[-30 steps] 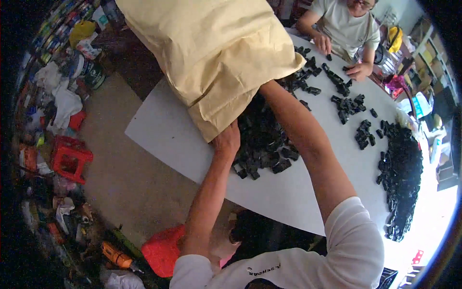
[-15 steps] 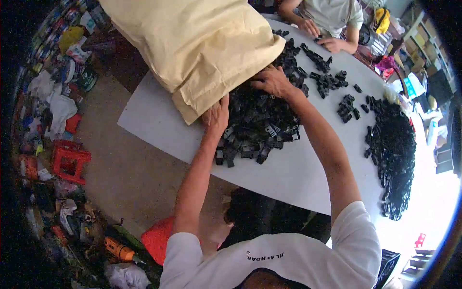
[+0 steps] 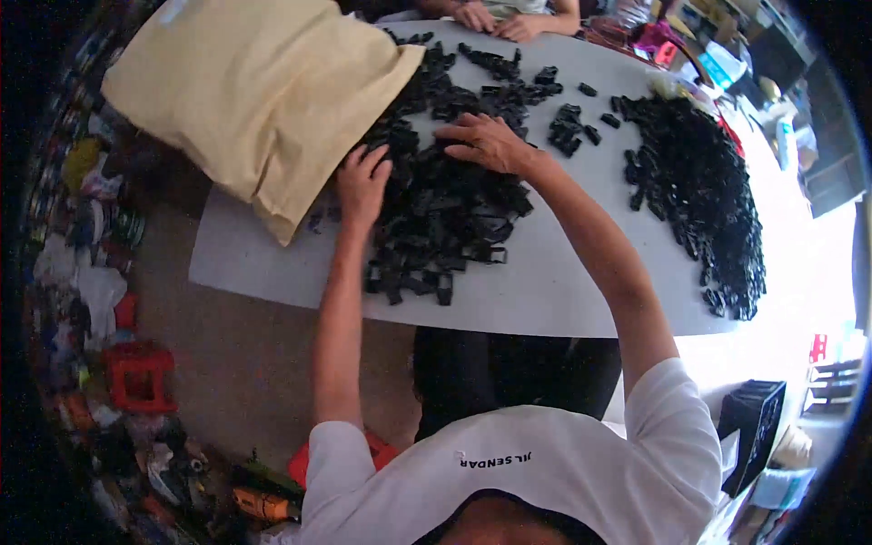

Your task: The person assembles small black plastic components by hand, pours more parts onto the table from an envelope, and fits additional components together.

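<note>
1. Left hand [image 3: 361,186] spread flat, fingers open, palm down on the heap of black plastic parts [image 3: 436,209] just beside the mouth of the tan sack [image 3: 259,91]; grasping nothing.
2. Right hand [image 3: 486,141] likewise open, fingers fanned over the upper part of the same heap, pressing on the pieces without closing around any.
3. Heap spilling from the sack's mouth across the middle of the white tabletop [image 3: 554,291], reaching down near the front edge.
4. Sack lying tilted over the left end of the tabletop, one corner hanging past the left edge.
5. Long second pile of black parts [image 3: 704,195] along the right side, well apart from both hands.
6. Small clusters of black parts [image 3: 568,127] between the two piles.
7. Another person's hands [image 3: 495,18] resting at the far edge.
8. Red stool [image 3: 141,377] among clutter on the floor, left of the tabletop.
</note>
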`<state>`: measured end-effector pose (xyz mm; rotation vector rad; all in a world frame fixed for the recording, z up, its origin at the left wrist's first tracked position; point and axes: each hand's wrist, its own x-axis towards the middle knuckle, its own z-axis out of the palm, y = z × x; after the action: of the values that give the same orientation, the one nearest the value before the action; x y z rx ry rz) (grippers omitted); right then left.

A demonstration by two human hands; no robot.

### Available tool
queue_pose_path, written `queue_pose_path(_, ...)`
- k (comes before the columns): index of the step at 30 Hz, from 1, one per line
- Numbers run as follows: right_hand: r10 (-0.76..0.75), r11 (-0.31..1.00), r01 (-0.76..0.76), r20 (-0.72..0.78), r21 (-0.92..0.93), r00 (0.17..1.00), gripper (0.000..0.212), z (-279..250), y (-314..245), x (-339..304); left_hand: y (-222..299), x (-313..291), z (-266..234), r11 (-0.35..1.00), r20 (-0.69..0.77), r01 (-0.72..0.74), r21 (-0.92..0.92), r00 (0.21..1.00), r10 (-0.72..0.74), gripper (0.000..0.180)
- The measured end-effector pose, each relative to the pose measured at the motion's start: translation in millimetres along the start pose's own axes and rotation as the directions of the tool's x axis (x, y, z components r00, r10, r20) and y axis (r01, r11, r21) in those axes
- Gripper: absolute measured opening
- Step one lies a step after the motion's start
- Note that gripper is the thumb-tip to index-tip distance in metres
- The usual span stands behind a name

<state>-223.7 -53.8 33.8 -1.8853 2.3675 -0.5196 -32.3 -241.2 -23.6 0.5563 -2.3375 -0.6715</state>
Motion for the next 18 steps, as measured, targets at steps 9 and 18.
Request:
queue_pose_path(9, 0.258, 0.957, -0.279, -0.209, -0.081, 0.943, 0.046, 4.9, 62.3, -19.9, 109.5, -68.7, -38.8, 0.975, 0.246, 0.013, 0.222, 0.967, -0.069, 0.054)
queue_pose_path(18, 0.116, 0.993, -0.113, -0.141, 0.028, 0.983, 0.042, -5.9, 38.2, -93.5, 136.2, -95.4, 1.0, 0.948, 0.313, -0.136, 0.287, 0.949, 0.041, 0.059)
